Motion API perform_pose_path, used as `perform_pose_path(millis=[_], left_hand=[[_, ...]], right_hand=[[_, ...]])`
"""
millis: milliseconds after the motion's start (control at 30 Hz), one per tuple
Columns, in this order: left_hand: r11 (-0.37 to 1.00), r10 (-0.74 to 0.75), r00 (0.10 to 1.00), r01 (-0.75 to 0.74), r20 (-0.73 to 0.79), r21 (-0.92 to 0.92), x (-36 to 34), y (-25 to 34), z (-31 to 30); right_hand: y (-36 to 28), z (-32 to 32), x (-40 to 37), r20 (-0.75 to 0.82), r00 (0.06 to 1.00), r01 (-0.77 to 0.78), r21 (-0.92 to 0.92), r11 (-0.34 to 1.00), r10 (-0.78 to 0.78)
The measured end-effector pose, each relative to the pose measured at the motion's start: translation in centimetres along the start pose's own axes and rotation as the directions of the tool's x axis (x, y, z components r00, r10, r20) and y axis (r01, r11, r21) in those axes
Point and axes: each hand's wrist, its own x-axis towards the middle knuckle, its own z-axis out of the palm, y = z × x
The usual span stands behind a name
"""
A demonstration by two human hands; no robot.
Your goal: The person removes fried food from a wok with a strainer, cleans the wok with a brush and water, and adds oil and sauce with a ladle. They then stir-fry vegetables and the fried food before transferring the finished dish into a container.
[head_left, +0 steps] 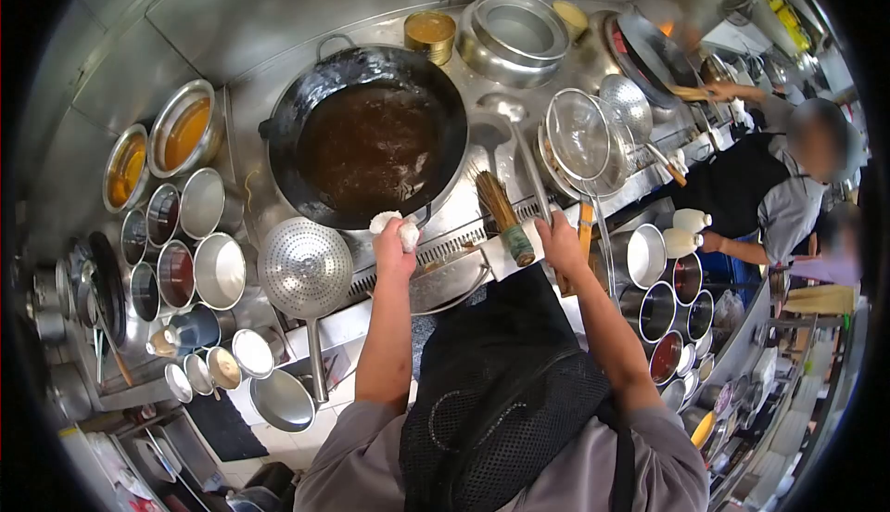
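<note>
A large black wok (283, 141) with dark brown liquid sits at the upper centre. My left hand (396, 245) grips a crumpled white cloth (405, 228) at the wok's near edge, by its handle. To the right, my right hand (559, 241) is closed around the long metal handle of a ladle (502, 107), whose bowl rests on the steel surface beyond. A bamboo brush (503, 215) with a green-wrapped end lies between my hands. Left of my left hand is a perforated skimmer (306, 268), its handle pointing toward me.
Metal pots (220, 271) and bowls of sauces stand at left, more containers (658, 312) at right. A wire strainer (578, 134) lies right of the ladle. Behind are a tin (429, 35) and a large pot (520, 25). A co-worker (742, 178) handles another wok (654, 53).
</note>
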Motion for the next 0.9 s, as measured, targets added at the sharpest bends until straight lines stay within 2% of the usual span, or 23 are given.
perform_pose_path(millis=[67,167,267,300,333,400,467,533,633,700,767,833,900], left_hand=[[1.0,0.03,0.999,-0.03,-0.011,0.006,0.3,-0.2,-0.3],[0.999,0.048,0.999,-0.048,0.007,-0.002,-0.1,-0.2,-0.2],[0.999,-0.033,0.998,0.032,0.056,0.017,-0.5,0.4,-0.4],[0.994,-0.109,0.991,0.109,0.08,0.016,-0.7,0.9,-0.5],[0.986,-0.166,0.981,0.167,0.105,0.0,-0.9,1.4,-0.4],[0.971,-0.237,0.963,0.241,0.131,-0.012,-1.5,2.1,0.0],[0.976,-0.214,0.966,0.217,0.146,-0.003,-0.4,1.7,-0.9],[0.979,-0.202,0.968,0.203,0.15,0.009,1.5,0.8,-1.9],[0.993,-0.112,0.991,0.113,0.077,-0.013,1.9,0.1,-1.7],[0.998,-0.055,0.998,0.056,0.044,-0.013,1.8,-0.3,-1.4],[0.999,0.029,0.996,-0.03,0.079,0.016,1.6,-0.5,-1.5],[0.999,0.051,0.996,-0.052,0.067,0.003,1.6,-0.9,-1.6],[0.997,0.08,0.995,-0.079,0.066,-0.016,1.8,-0.8,-1.2]], right_hand=[[-1.9,-0.3,-0.5,-0.137,0.983,0.121,0.002,0.993,-0.12],[-6.2,-1.9,0.5,-0.064,0.994,0.097,0.137,0.986,-0.089],[-10.3,-1.9,2.5,-0.118,0.962,0.26,0.12,0.958,-0.247],[-11.6,-1.8,3.1,-0.138,0.939,0.332,0.112,0.937,-0.316],[-13.5,-1.8,3.5,-0.08,0.952,0.305,0.151,0.94,-0.296],[-16.4,-0.9,5.4,-0.042,0.942,0.336,0.11,0.935,-0.334],[-21.0,-1.1,6.2,0.059,0.94,0.326,0.125,0.937,-0.335],[-23.0,0.9,8.6,0.062,0.914,0.393,0.097,0.914,-0.4],[-26.5,2.3,10.3,0.098,0.894,0.435,0.048,0.899,-0.438],[-27.5,2.5,11.2,0.131,0.891,0.437,0.02,0.899,-0.435],[-28.2,2.4,11.8,0.24,0.881,0.418,0.009,0.909,-0.407],[-28.6,1.5,11.7,0.249,0.859,0.468,-0.031,0.883,-0.446],[-29.5,-0.3,11.4,0.361,0.829,0.458,0.002,0.889,-0.428]])
